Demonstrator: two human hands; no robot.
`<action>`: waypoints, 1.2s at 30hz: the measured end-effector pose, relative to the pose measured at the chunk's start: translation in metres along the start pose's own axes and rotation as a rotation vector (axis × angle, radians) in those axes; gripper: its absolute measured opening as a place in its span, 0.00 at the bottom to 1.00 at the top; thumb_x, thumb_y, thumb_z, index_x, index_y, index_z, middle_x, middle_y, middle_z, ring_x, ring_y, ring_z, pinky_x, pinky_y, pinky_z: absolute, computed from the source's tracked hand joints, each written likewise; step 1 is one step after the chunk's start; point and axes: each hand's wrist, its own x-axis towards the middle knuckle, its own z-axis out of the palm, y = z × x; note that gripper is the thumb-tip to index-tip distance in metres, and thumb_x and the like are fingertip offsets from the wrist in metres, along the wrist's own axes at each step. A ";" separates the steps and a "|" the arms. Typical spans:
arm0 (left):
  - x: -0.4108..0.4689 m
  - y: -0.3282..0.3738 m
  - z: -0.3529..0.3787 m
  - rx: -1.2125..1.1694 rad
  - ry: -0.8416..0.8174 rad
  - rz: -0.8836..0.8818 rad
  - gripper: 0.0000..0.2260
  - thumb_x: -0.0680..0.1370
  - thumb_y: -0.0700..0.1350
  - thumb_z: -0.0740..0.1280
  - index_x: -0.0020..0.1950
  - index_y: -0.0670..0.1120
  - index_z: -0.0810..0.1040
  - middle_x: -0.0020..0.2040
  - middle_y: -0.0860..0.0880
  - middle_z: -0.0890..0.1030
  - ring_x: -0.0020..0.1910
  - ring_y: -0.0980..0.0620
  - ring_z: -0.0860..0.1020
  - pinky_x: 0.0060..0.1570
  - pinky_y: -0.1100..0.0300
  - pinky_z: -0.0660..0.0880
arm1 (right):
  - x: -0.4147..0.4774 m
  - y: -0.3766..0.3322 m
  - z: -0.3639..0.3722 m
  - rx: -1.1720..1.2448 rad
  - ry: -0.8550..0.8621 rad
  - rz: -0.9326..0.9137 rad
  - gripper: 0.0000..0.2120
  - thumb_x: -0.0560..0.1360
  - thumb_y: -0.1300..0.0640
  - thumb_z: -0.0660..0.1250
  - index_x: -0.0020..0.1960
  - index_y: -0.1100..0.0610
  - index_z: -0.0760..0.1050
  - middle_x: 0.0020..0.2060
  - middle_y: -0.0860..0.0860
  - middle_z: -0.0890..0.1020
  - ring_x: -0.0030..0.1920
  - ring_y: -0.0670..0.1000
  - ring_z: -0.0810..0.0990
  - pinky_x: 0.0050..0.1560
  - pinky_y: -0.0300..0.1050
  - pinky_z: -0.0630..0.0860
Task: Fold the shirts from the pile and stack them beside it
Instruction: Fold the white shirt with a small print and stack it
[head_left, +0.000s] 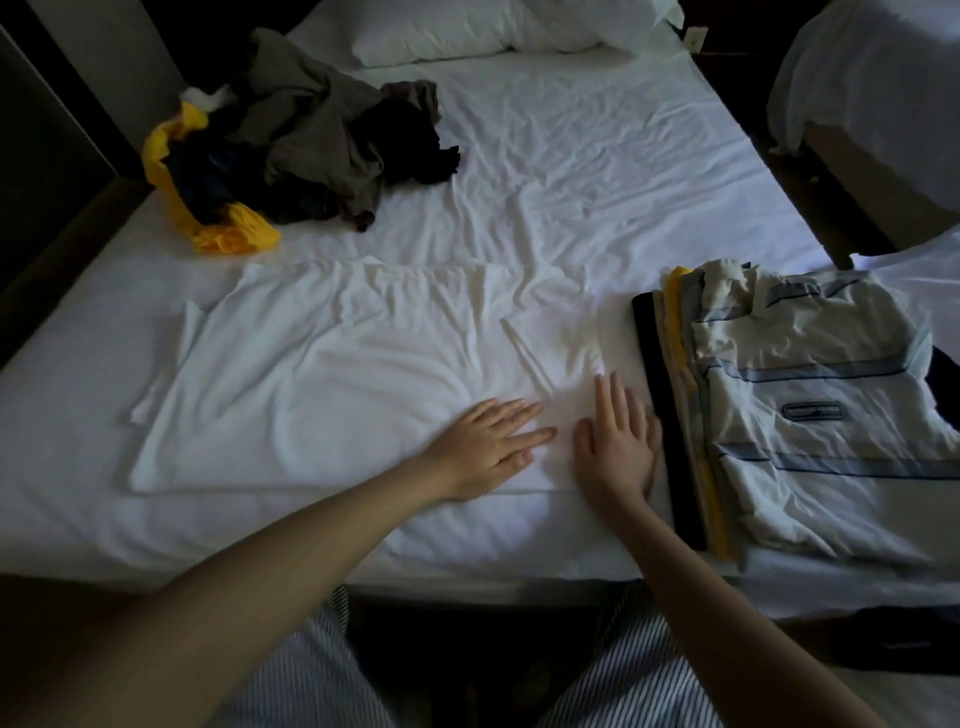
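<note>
Head view: bed (571, 171) carries three lots; loose pile (311, 140) of dark, grey and yellow shirts upper left; folded stack (810, 415) at right edge, pale striped shirt on top; white shirt (322, 384) laid flat across centre, between them. Left hand (488, 441) flat on shirt's lower right part, fingers straight; right hand (618, 441) flat just beside it, fingers straight, close to stack's black edge; hands apart.

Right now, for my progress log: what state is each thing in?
white shirt: laid flat on the bed, wrinkled.
pile: crumpled, unfolded.
stack: folded, striped shirt on top.
left hand: open, flat on the white shirt.
right hand: open, flat on the white shirt.
</note>
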 end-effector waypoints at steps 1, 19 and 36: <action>-0.011 -0.006 0.000 -0.012 0.025 0.002 0.23 0.83 0.54 0.45 0.70 0.51 0.72 0.70 0.45 0.72 0.68 0.45 0.72 0.67 0.55 0.57 | -0.004 -0.004 0.000 -0.025 -0.004 -0.022 0.33 0.73 0.45 0.42 0.76 0.55 0.58 0.75 0.53 0.60 0.75 0.56 0.57 0.70 0.45 0.43; -0.243 -0.168 -0.040 -0.443 0.822 -1.172 0.18 0.79 0.44 0.61 0.66 0.36 0.72 0.64 0.38 0.74 0.64 0.40 0.71 0.65 0.48 0.67 | -0.038 -0.267 0.096 0.013 -0.399 -0.742 0.36 0.71 0.42 0.34 0.77 0.51 0.53 0.76 0.50 0.55 0.76 0.53 0.52 0.71 0.47 0.38; -0.188 -0.287 -0.093 -0.994 0.393 -1.195 0.14 0.76 0.52 0.66 0.52 0.41 0.77 0.46 0.45 0.80 0.45 0.47 0.79 0.48 0.57 0.74 | -0.034 -0.332 0.136 0.004 -0.444 -0.753 0.35 0.71 0.37 0.38 0.77 0.47 0.50 0.76 0.44 0.53 0.76 0.48 0.48 0.70 0.42 0.38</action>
